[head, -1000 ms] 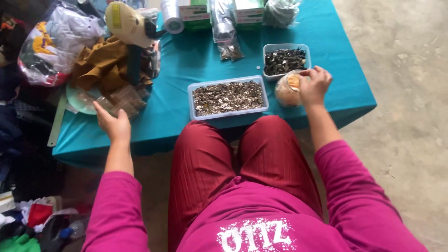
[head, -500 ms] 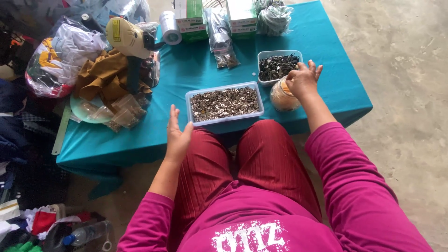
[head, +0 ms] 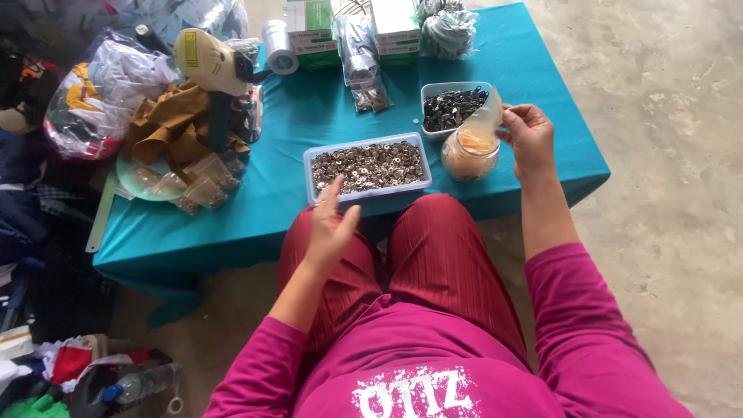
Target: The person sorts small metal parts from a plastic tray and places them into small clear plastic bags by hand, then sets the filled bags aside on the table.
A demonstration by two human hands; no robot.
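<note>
Clear plastic lid (head: 486, 114) pinched in the right hand (head: 529, 138), tilted at eleven o'clock above the round glass jar (head: 469, 152). Left hand (head: 331, 226) open, empty, at six o'clock of the rectangular tray of metal rings (head: 368, 166).

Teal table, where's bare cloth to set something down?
On the teal table, free patches lie between the brown cloth pile and the long tray, and right of the jar toward the corner. The back row by the boxes is crowded.
</note>
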